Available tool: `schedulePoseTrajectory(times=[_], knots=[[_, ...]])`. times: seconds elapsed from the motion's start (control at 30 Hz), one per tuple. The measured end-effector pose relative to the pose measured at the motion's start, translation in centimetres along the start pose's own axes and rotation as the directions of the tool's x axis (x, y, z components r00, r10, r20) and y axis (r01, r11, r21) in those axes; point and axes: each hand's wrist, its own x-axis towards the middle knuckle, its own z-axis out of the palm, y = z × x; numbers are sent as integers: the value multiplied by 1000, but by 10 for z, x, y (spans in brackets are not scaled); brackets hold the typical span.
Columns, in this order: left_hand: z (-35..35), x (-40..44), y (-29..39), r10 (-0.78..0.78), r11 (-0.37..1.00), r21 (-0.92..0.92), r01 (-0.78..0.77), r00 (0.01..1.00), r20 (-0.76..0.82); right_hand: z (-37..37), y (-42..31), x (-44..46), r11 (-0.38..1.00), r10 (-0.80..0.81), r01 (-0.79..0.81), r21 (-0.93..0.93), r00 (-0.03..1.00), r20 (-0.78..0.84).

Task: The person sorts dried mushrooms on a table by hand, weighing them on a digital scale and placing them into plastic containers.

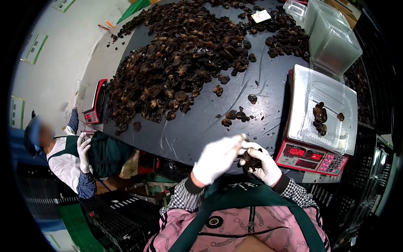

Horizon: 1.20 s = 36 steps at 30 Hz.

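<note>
My right hand (264, 165), in a white glove, is closed around several dark wood ear mushrooms (252, 161) just in front of the table edge. Beside it, my left hand (218, 158), also gloved, has its fingers stretched out toward the right one, with the fingertips close to those mushrooms. To the right, a red digital scale (308, 157) shows lit red figures. On its plate lies an open clear plastic box (336, 98) with a few wood ears (320, 117) inside. A small cluster of wood ears (237, 115) lies on the dark table beyond my hands.
A large heap of wood ears (180, 63) covers much of the dark-sheeted table (189, 140). Stacked clear boxes (333, 40) stand at the back right. At the left, a co-worker (69, 155) in gloves sits by another red scale (95, 103). Black crates (121, 222) are below.
</note>
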Motion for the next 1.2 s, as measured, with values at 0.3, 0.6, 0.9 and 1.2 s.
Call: schedulePoseTrajectory(times=[0.3,0.6,0.9,1.2], knots=[[37,45,-81,-44,935,337,107,981,-189,-1,-3,-8,998,24,-23,59,1000,-2],[19,33,-5,68,996,-53,-71,996,-54,3,0,-8,998,21,-19,54,999,-45],[2,70,-57,462,867,186,-463,885,49,9,-5,-6,998,-20,19,-56,1000,-15],[15,108,-113,105,980,196,-32,922,-373,24,-23,-29,990,5,-4,-140,1000,8]])
